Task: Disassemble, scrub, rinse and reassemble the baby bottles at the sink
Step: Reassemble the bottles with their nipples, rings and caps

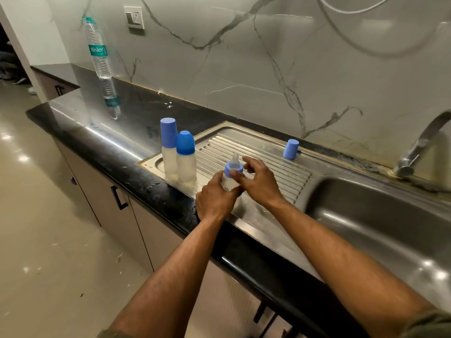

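Steadying the small baby bottle [229, 180] above the ribbed drainboard [268, 164], the left hand [214, 200] has its grip wrapped round the body, likely so the blue collar [233, 169] can be unscrewed; the right hand [258, 178] pinches that collar below the clear teat [235, 161]. A loose blue cap [291, 149] stands apart by the wall. Two capped bottles [180, 152] wait just left on the drainboard, near enough to be knocked. The sink basin [380, 230] and tap [419, 145] lie to the right, a water bottle [97, 48] far back on the bench [109, 142].
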